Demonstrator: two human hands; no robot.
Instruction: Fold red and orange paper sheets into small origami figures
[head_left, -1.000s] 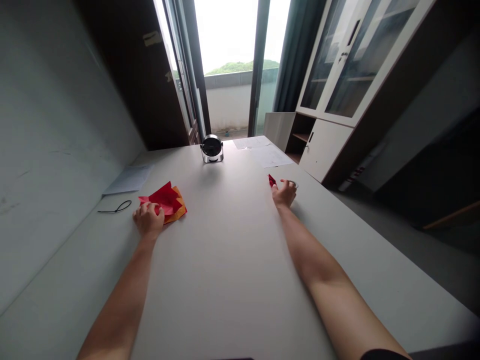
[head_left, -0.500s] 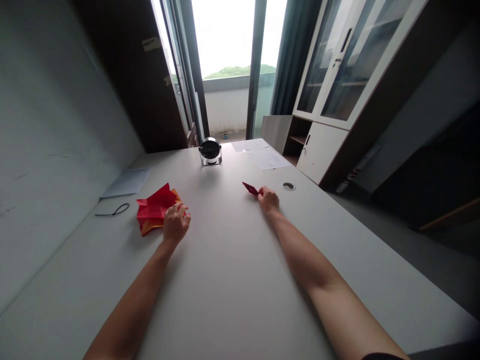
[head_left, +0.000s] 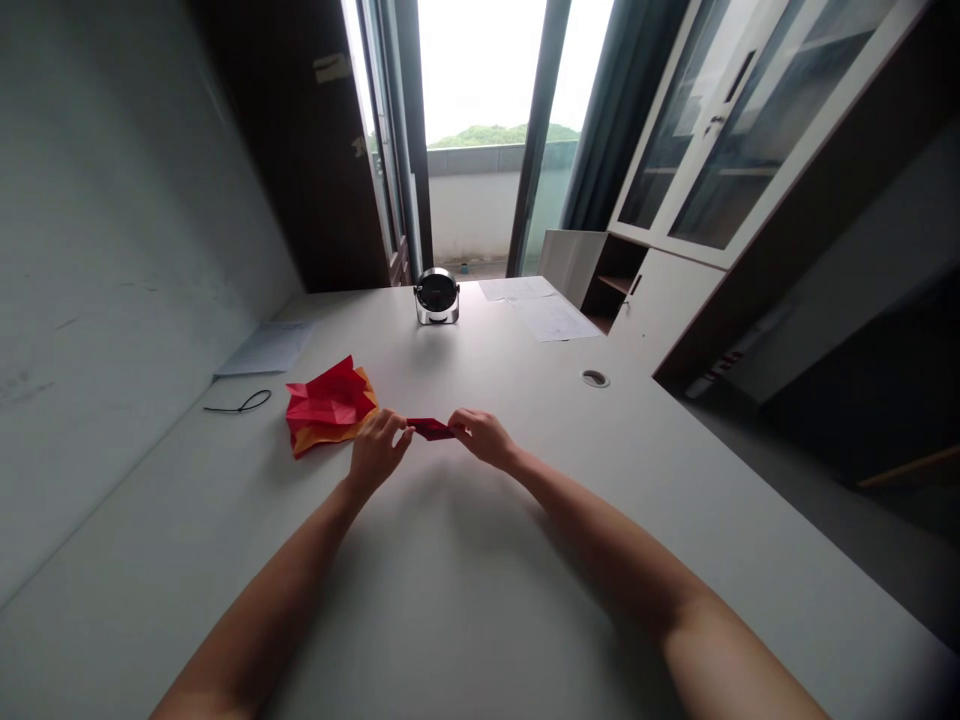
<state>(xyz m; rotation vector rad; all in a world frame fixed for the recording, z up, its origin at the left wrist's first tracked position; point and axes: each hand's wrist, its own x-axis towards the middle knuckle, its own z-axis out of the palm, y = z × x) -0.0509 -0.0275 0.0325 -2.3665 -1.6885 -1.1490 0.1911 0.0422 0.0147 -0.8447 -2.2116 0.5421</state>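
A small folded piece of dark red paper (head_left: 430, 429) is stretched between my two hands over the middle of the table. My left hand (head_left: 377, 445) pinches its left end between thumb and fingers. At the opposite end, my right hand (head_left: 482, 436) has its fingers closed on the paper. Just left of my left hand lie creased sheets of red paper (head_left: 330, 398), with orange paper (head_left: 315, 436) showing beneath and along the edge. The fingertips partly hide both ends of the folded piece.
The white table (head_left: 420, 590) runs toward a window. On it stand a round black device on a metal stand (head_left: 436, 295), a black cable tie (head_left: 244, 403), papers at the back left (head_left: 266, 348) and back right (head_left: 555, 318), and a cable hole (head_left: 595, 378). A wall borders the left side.
My right hand has moved left with the folded red paper. My left hand has come away from the red and orange sheets and now grips the other end. The view has shifted slightly.
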